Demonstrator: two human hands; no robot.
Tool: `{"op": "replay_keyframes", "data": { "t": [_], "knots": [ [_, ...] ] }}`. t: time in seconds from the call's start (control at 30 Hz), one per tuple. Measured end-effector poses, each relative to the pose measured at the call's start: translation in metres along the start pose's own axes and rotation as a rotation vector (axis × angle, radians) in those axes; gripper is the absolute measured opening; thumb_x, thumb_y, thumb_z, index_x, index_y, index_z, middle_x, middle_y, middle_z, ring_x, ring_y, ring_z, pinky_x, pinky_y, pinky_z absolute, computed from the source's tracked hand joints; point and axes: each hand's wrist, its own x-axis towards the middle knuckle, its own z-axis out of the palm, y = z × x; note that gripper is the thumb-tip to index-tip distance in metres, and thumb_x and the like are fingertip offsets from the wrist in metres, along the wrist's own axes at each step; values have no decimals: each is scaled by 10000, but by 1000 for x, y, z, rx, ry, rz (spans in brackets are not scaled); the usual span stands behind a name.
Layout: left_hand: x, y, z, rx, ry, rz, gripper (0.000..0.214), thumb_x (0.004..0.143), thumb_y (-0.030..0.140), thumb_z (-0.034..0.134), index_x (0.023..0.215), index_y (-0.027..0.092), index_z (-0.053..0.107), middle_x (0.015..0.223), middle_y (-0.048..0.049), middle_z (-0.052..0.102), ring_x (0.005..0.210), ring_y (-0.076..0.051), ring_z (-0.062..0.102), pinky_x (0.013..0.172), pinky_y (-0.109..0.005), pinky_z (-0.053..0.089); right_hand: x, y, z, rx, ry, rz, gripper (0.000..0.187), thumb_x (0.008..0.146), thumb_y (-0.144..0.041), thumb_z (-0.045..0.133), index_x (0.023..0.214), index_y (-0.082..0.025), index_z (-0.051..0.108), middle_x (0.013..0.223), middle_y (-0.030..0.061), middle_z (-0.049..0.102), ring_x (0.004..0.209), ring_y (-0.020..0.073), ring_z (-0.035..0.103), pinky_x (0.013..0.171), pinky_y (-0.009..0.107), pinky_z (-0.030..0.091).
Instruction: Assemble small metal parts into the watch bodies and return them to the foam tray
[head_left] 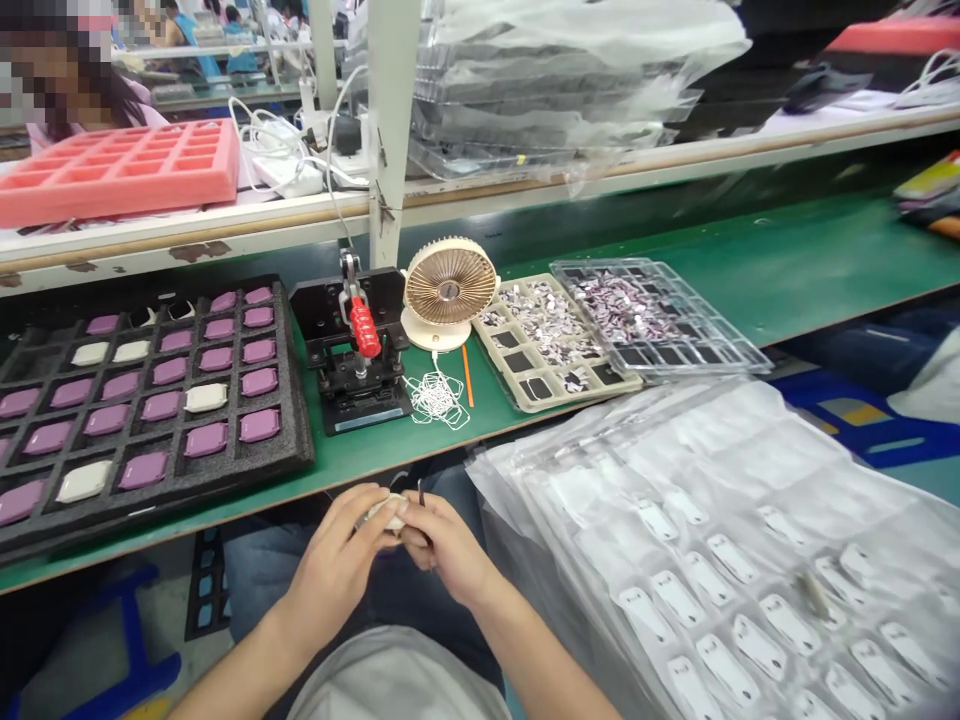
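Observation:
My left hand (337, 555) and my right hand (442, 548) meet just below the front edge of the green workbench (750, 260), above my lap. The left fingers pinch a small white piece (388, 513). A thin dark tool (421, 492), probably tweezers, stands up from the right hand's fingers, close to that piece. Part of the piece is hidden by my fingers. To my right, a stack of transparent plastic sheets with rows of white parts (720, 570) lies beside my right hand, not touching it.
A black foam tray with purple and white pieces (289, 400) fills the bench's left side. Behind stand a red-handled press jig (365, 327), a desk fan (448, 290), and beige and transparent trays of small parts (551, 345). A co-worker (67, 90) sits beyond the shelf.

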Motion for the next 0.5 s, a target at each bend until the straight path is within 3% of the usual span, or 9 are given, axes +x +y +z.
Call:
{"op": "replay_keyframes", "data": {
  "t": [0.07, 0.17, 0.23, 0.3, 0.37, 0.5],
  "knots": [
    [4, -1, -6, 43, 6, 65, 333, 931, 174, 734, 1216, 323, 819, 1233, -115, 795, 1231, -353, 702, 1156, -514, 487, 5, -9, -5, -102, 2, -29, 514, 961, -669, 542, 701, -228, 491, 547, -87, 317, 445, 83, 221, 411, 230, 207],
    [20, -5, -7, 226, 102, 212, 320, 983, 150, 647, 1218, 299, 806, 1157, -89, 818, 1115, -308, 752, 1066, -474, 558, 19, -43, -13, -225, 158, -200, 478, 976, -595, 612, 703, -203, 633, 638, 3, 551, 595, 142, 506, 547, 248, 445],
    [41, -12, -2, 346, 133, 310, 307, 1014, 154, 598, 1217, 287, 784, 1144, -72, 819, 1090, -281, 755, 1035, -469, 580, 32, -78, -15, -375, 376, -514, 294, 1006, -483, 632, 931, -224, 749, 934, 66, 725, 898, 212, 668, 803, 316, 567],
    [65, -21, 4, 413, 152, 355, 285, 1028, 167, 580, 1216, 277, 764, 1193, -66, 808, 1154, -279, 733, 1072, -498, 562, 48, -115, -14, -555, 516, -893, 256, 1016, -367, 646, 1235, -266, 733, 1289, 79, 726, 1199, 254, 673, 1024, 385, 562],
    [87, -32, 9, 461, 178, 365, 262, 1031, 177, 580, 1213, 258, 751, 1244, -81, 793, 1222, -299, 706, 1109, -549, 535, 64, -145, -11, -723, 481, -1143, 411, 1011, -281, 653, 1422, -302, 642, 1505, 49, 631, 1357, 247, 624, 1110, 384, 546],
    [108, -52, 12, 545, 230, 383, 241, 1033, 167, 563, 1197, 206, 736, 1190, -128, 799, 1181, -323, 729, 1065, -579, 570, 88, -174, -5, -923, 353, -1239, 538, 1001, -84, 506, 1451, -352, 627, 1549, -46, 606, 1329, 179, 667, 1012, 289, 615]
  ]
}}
